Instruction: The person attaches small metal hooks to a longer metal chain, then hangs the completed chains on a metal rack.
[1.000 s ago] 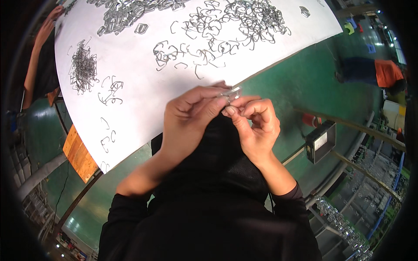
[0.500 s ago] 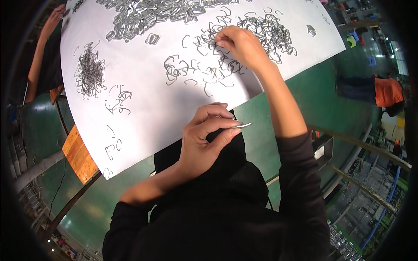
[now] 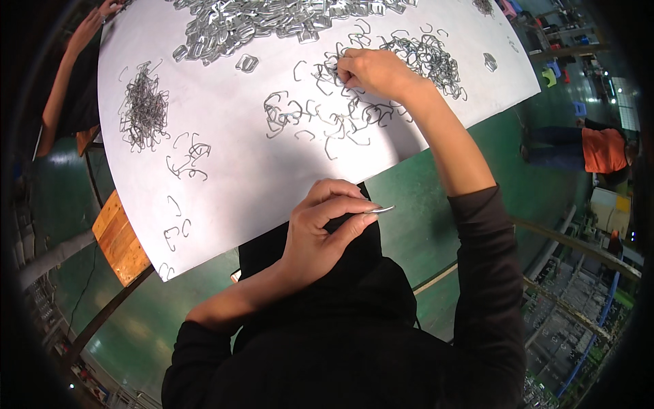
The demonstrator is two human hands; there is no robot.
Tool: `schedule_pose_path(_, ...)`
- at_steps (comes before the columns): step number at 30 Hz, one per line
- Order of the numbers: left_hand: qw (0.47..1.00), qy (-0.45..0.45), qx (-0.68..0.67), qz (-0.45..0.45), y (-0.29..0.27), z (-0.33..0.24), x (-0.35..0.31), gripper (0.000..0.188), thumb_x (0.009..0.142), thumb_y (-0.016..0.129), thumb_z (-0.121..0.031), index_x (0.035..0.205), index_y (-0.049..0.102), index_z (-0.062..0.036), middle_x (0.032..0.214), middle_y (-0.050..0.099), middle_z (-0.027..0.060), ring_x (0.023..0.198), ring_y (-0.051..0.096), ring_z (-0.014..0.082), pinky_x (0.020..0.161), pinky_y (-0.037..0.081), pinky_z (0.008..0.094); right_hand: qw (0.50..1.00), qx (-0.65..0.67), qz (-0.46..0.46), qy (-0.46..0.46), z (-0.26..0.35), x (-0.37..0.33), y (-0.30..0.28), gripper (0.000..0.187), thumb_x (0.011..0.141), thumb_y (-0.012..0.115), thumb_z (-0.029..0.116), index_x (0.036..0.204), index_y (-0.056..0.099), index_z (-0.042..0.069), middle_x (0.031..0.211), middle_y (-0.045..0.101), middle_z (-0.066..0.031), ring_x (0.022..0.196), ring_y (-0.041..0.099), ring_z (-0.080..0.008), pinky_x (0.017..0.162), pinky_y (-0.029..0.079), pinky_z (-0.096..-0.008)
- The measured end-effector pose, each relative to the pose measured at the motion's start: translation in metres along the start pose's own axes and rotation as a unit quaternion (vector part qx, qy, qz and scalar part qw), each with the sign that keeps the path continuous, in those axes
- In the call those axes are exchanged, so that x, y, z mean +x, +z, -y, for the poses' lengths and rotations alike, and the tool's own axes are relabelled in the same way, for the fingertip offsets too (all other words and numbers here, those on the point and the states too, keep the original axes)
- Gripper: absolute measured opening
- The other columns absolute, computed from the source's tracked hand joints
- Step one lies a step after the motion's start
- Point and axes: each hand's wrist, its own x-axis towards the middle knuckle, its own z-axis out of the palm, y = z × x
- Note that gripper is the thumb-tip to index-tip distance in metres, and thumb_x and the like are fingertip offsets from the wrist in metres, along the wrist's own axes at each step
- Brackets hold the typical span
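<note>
the site was a workshop, evidently a factory floor. buckle-like metal pieces (image 3: pixel 262 26) and bent wire pieces (image 3: pixel 429 65) lay heaped in bulk on a white worktable (image 3: pixel 225 211) across the upper frame. green flooring (image 3: pixel 415 198) ran below it. metal racking (image 3: pixel 555 347) was noted at lower right, another person's arm (image 3: pixel 63 85) at upper left.

Wooden board (image 3: pixel 121 238), green floor (image 3: pixel 412 235)

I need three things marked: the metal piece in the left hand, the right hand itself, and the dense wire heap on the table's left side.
Metal piece (image 3: pixel 384 209): head view, on its exposed end.
Right hand (image 3: pixel 379 72): head view, on its back.
Dense wire heap (image 3: pixel 144 110): head view, on its middle.
</note>
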Motion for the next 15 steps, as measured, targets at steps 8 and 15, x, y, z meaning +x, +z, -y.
schedule_pose_path(8,0.995,-0.065,-0.071,0.003,0.001,-0.006,-0.001,0.014,0.081,0.066,-0.001,0.094,0.068,-0.0035,0.086,0.062,0.0037,0.068,0.054,0.0071,0.059,0.043,0.0207,0.954,0.213,-0.16,0.137,0.038,-0.053,-0.022,0.009,0.081,0.061,0.009,0.088,0.061,0.004,0.079,0.064,-0.0107,0.074,0.062,-0.0272,0.066,0.047,-0.0363)
schedule_pose_path(15,0.992,-0.084,-0.095,0.014,0.002,-0.006,-0.001,0.017,0.083,0.061,0.002,0.099,0.066,0.0008,0.093,0.061,0.0066,0.075,0.061,0.0095,0.063,0.051,0.0204,0.804,0.456,-0.276,0.263,0.124,-0.147,-0.054,0.009,0.084,0.063,0.009,0.086,0.061,0.0,0.073,0.063,-0.0052,0.065,0.058,-0.0094,0.053,0.041,-0.024)
